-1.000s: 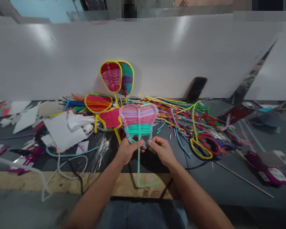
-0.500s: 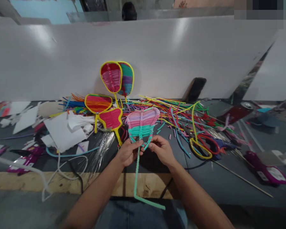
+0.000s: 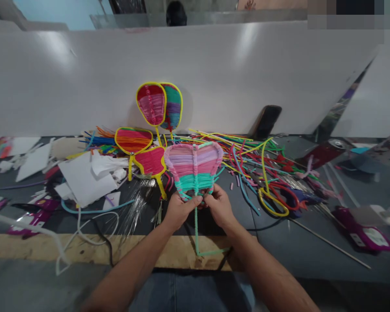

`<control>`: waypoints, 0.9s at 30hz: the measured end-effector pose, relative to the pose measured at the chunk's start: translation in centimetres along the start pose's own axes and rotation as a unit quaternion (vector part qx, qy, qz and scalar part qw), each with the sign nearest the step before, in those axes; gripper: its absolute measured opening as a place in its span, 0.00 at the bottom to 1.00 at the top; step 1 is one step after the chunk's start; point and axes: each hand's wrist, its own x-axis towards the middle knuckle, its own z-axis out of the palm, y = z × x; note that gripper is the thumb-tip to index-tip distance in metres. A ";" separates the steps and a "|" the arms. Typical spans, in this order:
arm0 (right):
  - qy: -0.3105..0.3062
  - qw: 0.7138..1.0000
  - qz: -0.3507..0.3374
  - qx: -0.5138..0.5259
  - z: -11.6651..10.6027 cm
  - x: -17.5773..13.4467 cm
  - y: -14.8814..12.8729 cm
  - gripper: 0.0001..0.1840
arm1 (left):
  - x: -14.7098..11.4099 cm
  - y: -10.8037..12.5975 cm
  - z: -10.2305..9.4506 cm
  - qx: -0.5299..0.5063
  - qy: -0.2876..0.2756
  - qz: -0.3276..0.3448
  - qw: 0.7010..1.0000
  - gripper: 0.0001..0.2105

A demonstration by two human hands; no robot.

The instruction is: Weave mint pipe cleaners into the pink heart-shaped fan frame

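Between my hands is a heart-shaped pipe-cleaner fan (image 3: 203,161), banded in lavender, pink and teal with a pink rim. From its lower tip a mint-green stem (image 3: 196,232) hangs down and bends to the right near the bottom. My left hand (image 3: 181,211) pinches the lower left of the fan, thumb lying across the base of the stem. On the other side my right hand (image 3: 220,204) grips the lower right edge, its thumb close to the left one. Some of the fingertips are hidden behind the fan.
Yellow-rimmed fans (image 3: 151,104) lean on the white partition (image 3: 100,78). Loose pipe cleaners (image 3: 211,135) lie behind the hands. At right are yellow-handled scissors (image 3: 273,207), a phone (image 3: 267,122) and a red can (image 3: 326,152). White paper (image 3: 87,178) is spread at left.
The fan has turned to face me more squarely and looks wider. Its stem has swung right and its bent end sits higher. Both thumbs have come together at the base.
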 end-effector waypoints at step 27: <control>-0.135 0.979 0.061 0.141 -1.0 0.1 -1.2 0.14 | 0.9 1.2 -0.9 -0.136 0.029 -0.063 0.988 0.12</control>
